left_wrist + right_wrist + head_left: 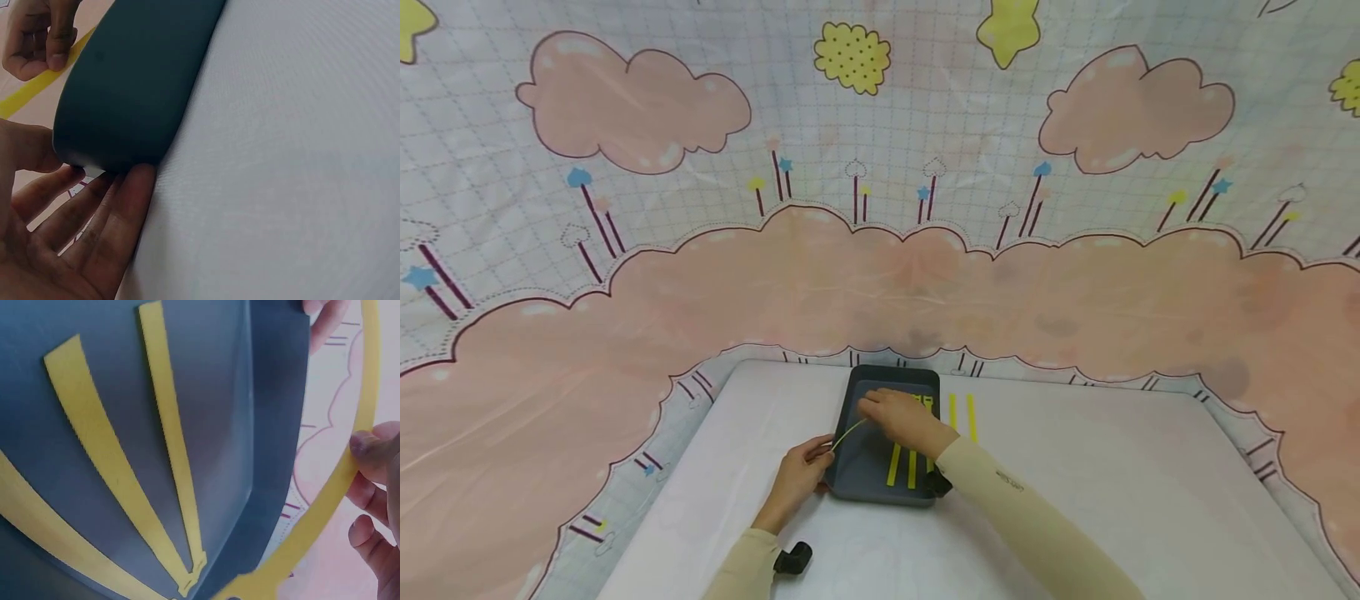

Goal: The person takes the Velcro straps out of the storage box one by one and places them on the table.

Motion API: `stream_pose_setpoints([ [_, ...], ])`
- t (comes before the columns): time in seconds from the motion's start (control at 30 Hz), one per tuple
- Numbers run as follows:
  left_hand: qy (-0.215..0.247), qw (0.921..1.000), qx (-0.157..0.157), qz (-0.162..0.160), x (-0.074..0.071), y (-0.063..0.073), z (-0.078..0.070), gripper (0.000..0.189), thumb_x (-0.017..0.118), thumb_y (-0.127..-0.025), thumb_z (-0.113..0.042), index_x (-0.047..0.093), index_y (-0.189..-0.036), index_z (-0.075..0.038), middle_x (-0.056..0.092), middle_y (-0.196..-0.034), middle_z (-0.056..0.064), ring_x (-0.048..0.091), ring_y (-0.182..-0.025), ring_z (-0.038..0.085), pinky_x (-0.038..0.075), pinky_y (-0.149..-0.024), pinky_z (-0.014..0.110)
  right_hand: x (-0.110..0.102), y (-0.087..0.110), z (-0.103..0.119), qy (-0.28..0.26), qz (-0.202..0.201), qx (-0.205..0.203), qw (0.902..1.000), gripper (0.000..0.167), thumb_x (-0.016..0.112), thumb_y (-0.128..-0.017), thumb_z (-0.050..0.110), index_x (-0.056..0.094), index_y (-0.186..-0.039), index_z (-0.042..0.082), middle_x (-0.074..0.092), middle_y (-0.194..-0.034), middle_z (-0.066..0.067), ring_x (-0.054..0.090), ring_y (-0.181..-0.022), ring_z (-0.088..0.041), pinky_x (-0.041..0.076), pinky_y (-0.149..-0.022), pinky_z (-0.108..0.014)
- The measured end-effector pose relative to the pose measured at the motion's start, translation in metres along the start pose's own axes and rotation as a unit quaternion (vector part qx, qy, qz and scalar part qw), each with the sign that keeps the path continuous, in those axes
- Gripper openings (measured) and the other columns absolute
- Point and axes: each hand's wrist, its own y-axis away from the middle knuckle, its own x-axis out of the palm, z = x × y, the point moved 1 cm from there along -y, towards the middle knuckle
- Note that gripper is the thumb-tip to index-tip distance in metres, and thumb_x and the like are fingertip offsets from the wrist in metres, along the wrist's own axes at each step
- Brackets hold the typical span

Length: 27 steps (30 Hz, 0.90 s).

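Observation:
My right hand is over the dark grey tray. Thumb and fingertips pinch a thin, bendy yellow strip, whose wider end shows low in the right wrist view. From there the strip bows toward my left hand at the tray's near left corner. In the left wrist view, the left thumb lies at the tray's rim and the fingers curl against its outer wall. Several flat yellow strips lie inside the tray, some with notched ends; my right hand and forearm partly cover them in the head view.
Two more yellow strips lie on the white table, just right of the tray. A printed cloth backdrop with clouds and stars hangs behind the table. Black wrist cameras sit by both sleeves.

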Motion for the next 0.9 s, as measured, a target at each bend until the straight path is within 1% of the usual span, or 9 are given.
stream_pose_setpoints([
  [0.17, 0.002, 1.0000, -0.001, 0.000, -0.001, 0.001, -0.002, 0.037, 0.059, -0.095, -0.009, 0.061, -0.132, -0.006, 0.067, -0.121, 0.021, 0.066, -0.097, 0.024, 0.057, -0.055, 0.033, -0.007, 0.003, 0.002, -0.009, -0.019, 0.014, 0.9997, 0.007, 0.063, -0.096, 0.016, 0.062, -0.101, 0.020, 0.066, -0.098, 0.007, 0.064, -0.089, -0.009, 0.056, -0.075, -0.021],
  [0.33, 0.003, 1.0000, -0.001, 0.000, -0.001, 0.001, -0.003, 0.037, 0.059, -0.095, -0.008, 0.062, -0.131, -0.006, 0.068, -0.121, 0.021, 0.067, -0.097, 0.024, 0.057, -0.055, 0.032, -0.011, 0.007, 0.002, -0.051, -0.028, 0.040, 0.9975, 0.007, 0.062, -0.097, 0.014, 0.062, -0.102, 0.018, 0.066, -0.097, 0.006, 0.063, -0.090, -0.009, 0.056, -0.078, -0.024],
  [0.5, 0.001, 1.0000, -0.005, 0.002, 0.000, 0.002, -0.003, 0.037, 0.060, -0.095, -0.010, 0.062, -0.132, -0.007, 0.067, -0.122, 0.021, 0.067, -0.100, 0.025, 0.056, -0.055, 0.032, -0.012, 0.013, 0.000, -0.081, -0.060, 0.051, 0.9936, 0.010, 0.064, -0.095, 0.011, 0.062, -0.100, 0.019, 0.064, -0.097, 0.007, 0.059, -0.089, -0.008, 0.054, -0.078, -0.025],
  [0.73, -0.002, 1.0000, -0.007, 0.002, 0.000, 0.002, -0.005, 0.037, 0.060, -0.095, -0.010, 0.061, -0.133, -0.006, 0.067, -0.122, 0.021, 0.066, -0.097, 0.024, 0.056, -0.055, 0.032, -0.017, 0.020, 0.000, -0.088, -0.084, 0.080, 0.9893, 0.008, 0.063, -0.096, 0.012, 0.060, -0.101, 0.018, 0.061, -0.095, 0.007, 0.054, -0.087, -0.008, 0.051, -0.075, -0.023],
  [0.9, -0.002, 0.9999, -0.010, 0.004, 0.001, 0.002, -0.005, 0.038, 0.060, -0.095, -0.010, 0.061, -0.132, -0.006, 0.067, -0.123, 0.021, 0.066, -0.098, 0.024, 0.057, -0.056, 0.032, -0.020, 0.024, 0.001, -0.097, -0.124, 0.087, 0.9837, 0.010, 0.065, -0.094, 0.011, 0.060, -0.102, 0.015, 0.064, -0.095, 0.005, 0.057, -0.084, -0.009, 0.052, -0.074, -0.024],
])
